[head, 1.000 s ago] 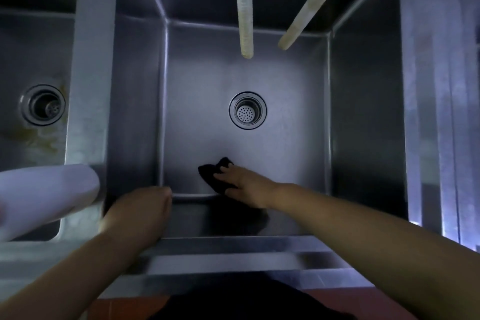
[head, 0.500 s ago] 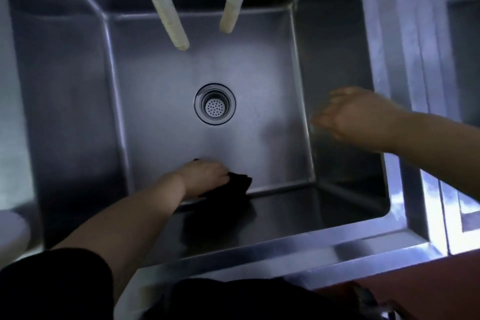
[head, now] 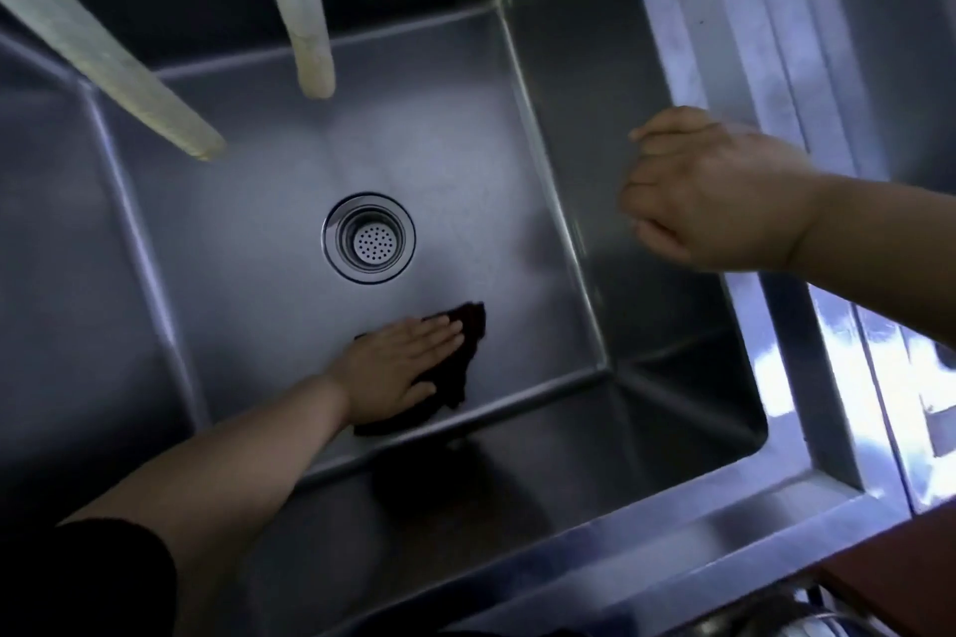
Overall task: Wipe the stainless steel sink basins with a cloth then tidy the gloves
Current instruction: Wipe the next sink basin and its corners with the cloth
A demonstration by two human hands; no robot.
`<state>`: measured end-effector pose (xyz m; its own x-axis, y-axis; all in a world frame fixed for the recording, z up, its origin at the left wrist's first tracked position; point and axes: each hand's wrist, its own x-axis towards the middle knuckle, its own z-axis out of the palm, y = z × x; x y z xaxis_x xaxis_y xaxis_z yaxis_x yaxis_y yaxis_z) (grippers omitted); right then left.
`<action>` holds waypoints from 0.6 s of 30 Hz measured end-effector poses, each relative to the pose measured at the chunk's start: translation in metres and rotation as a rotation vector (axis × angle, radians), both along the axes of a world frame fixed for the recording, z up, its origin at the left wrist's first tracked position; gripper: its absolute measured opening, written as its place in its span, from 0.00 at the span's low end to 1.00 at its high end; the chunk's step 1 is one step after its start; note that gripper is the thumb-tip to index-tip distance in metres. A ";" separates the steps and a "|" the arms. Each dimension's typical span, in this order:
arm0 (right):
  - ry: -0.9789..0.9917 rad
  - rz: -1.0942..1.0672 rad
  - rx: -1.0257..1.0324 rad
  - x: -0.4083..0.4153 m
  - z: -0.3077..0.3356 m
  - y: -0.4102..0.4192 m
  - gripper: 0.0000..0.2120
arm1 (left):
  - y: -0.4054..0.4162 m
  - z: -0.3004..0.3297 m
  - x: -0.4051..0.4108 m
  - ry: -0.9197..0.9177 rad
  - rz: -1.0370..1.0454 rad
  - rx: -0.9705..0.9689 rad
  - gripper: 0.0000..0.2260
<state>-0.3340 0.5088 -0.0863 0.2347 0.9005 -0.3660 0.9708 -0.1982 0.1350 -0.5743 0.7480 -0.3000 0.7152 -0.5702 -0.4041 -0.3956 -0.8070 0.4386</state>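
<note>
The left hand (head: 398, 367) lies flat on a dark cloth (head: 455, 367) on the floor of the steel sink (head: 248, 233), fingers (head: 439, 329) straight and together, pointing toward 2 o'clock. The palm presses the cloth down rather than gripping it; no finger curls around the fabric. The cloth shows past the fingertips at 2 o'clock and along the little-finger side, and a strip of it shows under the wrist at 6 o'clock. It sits at 5 o'clock from the drain (head: 369, 238), near it but not touching, and just beside the seam where the sink floor meets the near wall.

The right hand (head: 708, 191) is raised at 3 o'clock of the drain, over the right wall of the sink and near its rim. It is blurred. Its fingers are curled loosely inward, knuckles toward 9 o'clock, and it holds nothing that can be seen. Whether it touches the wall cannot be told.

Two pale hoses hang over the sink: one hose (head: 305, 5) ends at 12 o'clock of the drain, the other hose (head: 103, 52) slants in from 10 o'clock. A dark sleeve (head: 88, 579) covers the left upper arm at 7 o'clock
</note>
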 end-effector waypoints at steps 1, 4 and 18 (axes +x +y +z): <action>0.004 0.008 0.015 0.000 -0.001 0.000 0.20 | -0.006 -0.003 0.011 -0.037 0.051 0.052 0.27; 0.008 0.028 0.046 0.001 -0.002 -0.002 0.20 | -0.018 -0.012 0.051 -0.131 0.156 0.185 0.28; 0.037 0.067 0.109 0.008 -0.016 -0.011 0.22 | -0.060 -0.025 0.163 -0.343 0.260 0.100 0.29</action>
